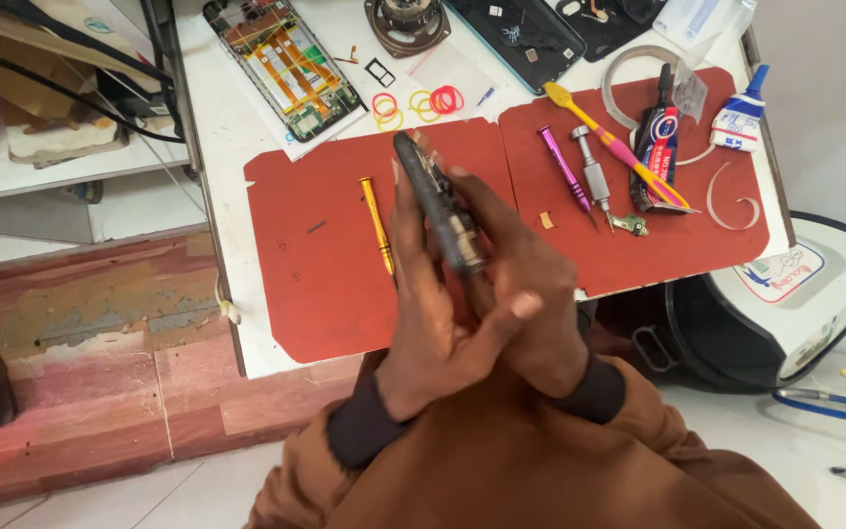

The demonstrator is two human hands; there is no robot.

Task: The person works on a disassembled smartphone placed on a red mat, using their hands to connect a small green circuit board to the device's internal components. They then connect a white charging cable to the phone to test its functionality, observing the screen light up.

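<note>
Both my hands hold a dark opened phone (440, 201) edge-up above a red mat (315, 264). My left hand (428, 323) wraps it from the left, thumb crossing under. My right hand (521, 284) grips it from the right, fingers along its side. A yellow screwdriver (377, 223) lies on the mat just left of my left hand. Brown sleeves with dark cuffs cover both wrists.
A second red mat (697, 235) carries a purple screwdriver (566, 168), a silver driver (594, 176), a yellow-and-pink brush (614, 145) and a glue tube (656, 137). Behind lie a stripped phone frame (281, 64), coloured rubber bands (418, 101), a small speaker (406, 22) and a white tube (741, 108).
</note>
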